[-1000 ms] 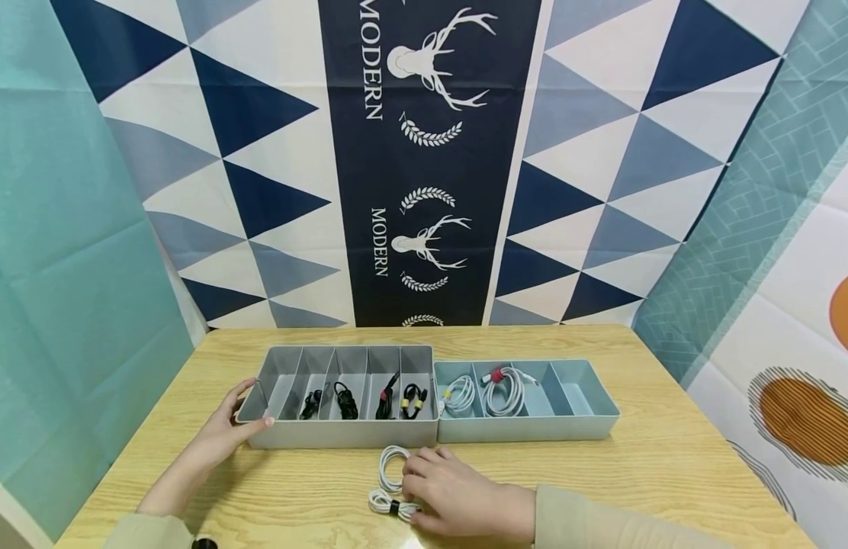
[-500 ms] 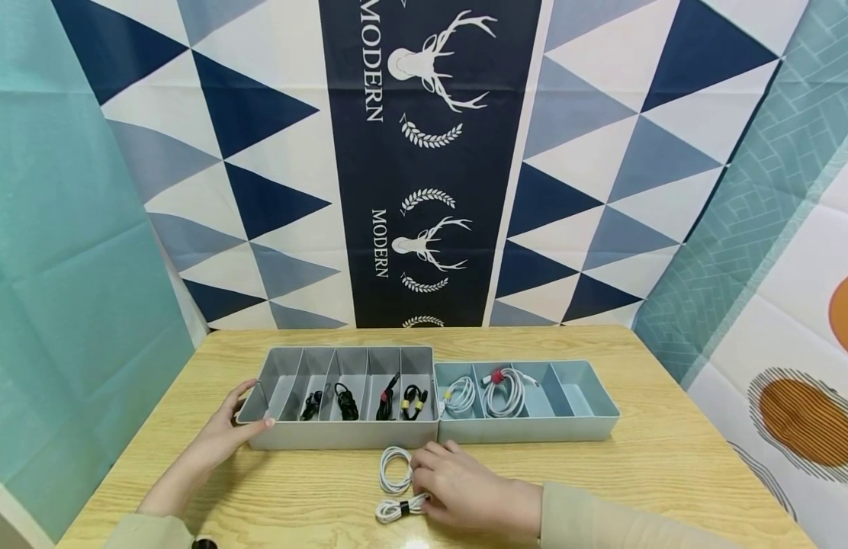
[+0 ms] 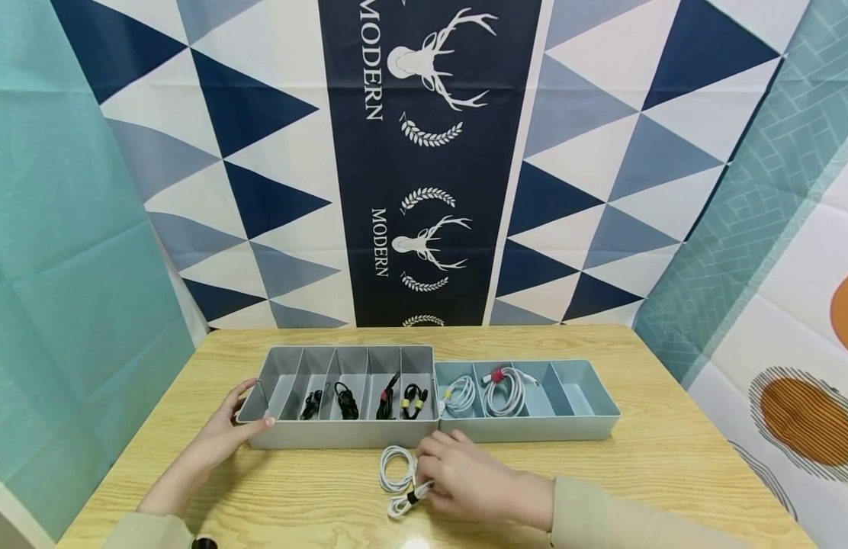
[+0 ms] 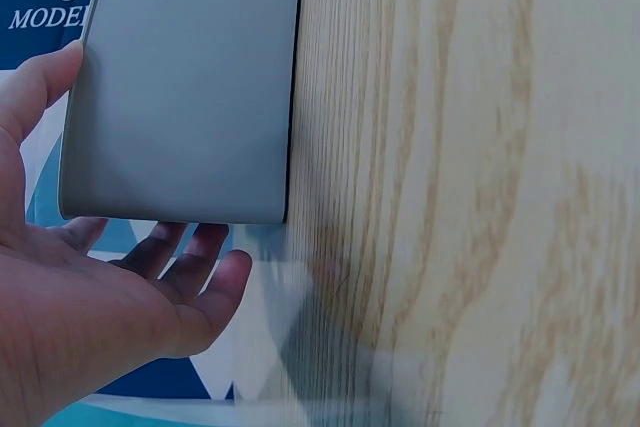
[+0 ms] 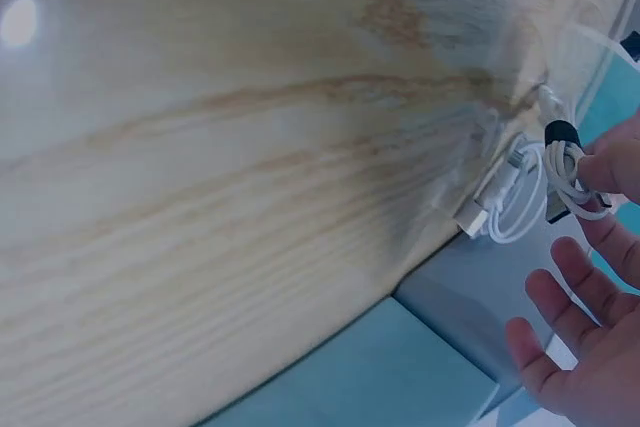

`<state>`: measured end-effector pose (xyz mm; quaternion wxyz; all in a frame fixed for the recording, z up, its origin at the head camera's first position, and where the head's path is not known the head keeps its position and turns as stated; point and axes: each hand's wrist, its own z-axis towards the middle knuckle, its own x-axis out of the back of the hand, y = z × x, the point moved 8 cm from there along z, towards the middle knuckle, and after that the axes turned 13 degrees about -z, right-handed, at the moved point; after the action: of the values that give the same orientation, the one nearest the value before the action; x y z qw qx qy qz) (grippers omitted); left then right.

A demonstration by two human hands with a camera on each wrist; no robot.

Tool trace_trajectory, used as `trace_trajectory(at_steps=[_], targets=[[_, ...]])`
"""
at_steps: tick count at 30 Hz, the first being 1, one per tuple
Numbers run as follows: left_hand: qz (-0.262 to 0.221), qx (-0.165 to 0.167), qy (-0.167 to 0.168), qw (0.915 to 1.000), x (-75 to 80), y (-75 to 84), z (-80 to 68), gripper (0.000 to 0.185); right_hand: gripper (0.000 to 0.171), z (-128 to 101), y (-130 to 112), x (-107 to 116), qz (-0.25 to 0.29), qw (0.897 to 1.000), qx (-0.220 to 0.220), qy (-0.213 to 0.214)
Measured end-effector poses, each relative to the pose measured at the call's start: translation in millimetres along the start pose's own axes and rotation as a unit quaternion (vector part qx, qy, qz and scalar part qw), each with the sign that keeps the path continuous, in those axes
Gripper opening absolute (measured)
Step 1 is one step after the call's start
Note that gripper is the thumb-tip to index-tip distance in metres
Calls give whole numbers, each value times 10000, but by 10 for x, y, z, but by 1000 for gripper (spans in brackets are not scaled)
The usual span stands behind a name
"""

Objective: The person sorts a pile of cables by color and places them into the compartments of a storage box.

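My right hand [image 3: 465, 479] pinches a white charging cable [image 3: 399, 506] coiled and bound with a black tie; thumb and forefinger grip it in the right wrist view, the other fingers spread. Beside it lies a second white coiled cable [image 3: 383, 474] on the table, its USB plug [image 5: 472, 217] showing in the right wrist view. My left hand [image 3: 225, 435] grips the left end of a grey divided box [image 3: 342, 436], thumb at the front rim, fingers around the end in the left wrist view. Black coiled cables [image 3: 346, 402] lie in several of its compartments.
A light blue divided box [image 3: 527, 431] stands against the grey box's right end. Two white coiled cables lie in its left compartments, one with a yellow tie, the other with a red tie [image 3: 496, 375]. Both boxes stand on the wooden table [image 3: 314, 496], patterned cloth behind.
The right hand has moved slightly right, drawing the black-tied cable along; that cable has turned and its tied end now tilts up. The left hand and both boxes have stayed put.
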<state>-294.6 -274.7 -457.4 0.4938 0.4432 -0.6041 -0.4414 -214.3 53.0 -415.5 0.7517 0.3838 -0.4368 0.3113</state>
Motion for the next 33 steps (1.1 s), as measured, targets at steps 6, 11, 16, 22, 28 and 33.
trace_trajectory(at_steps=[6, 11, 16, 22, 28, 33], targets=[[-7, -30, 38, 10000, 3, 11, -3, 90, 18, -4, 57, 99, -41, 10000, -70, -49], [-5, 42, -3, 10000, 4, 3, -4, 91, 18, -15, 125, 193, -78, 9998, -151, 81], [21, 97, -24, 9999, 4, -5, -2, 90, 17, -32, 194, 276, -105, 9996, -202, 188], [120, 98, -42, 9999, -10, 15, -16, 90, 17, -57, 292, 385, -135, 9991, -297, 252], [45, 55, -5, 10000, -10, 16, -15, 89, 17, -95, 380, 515, -286, 9978, -384, 455], [89, 48, 15, 9999, -7, 4, -20, 89, 17, -142, 454, 599, -300, 9972, -477, 493]])
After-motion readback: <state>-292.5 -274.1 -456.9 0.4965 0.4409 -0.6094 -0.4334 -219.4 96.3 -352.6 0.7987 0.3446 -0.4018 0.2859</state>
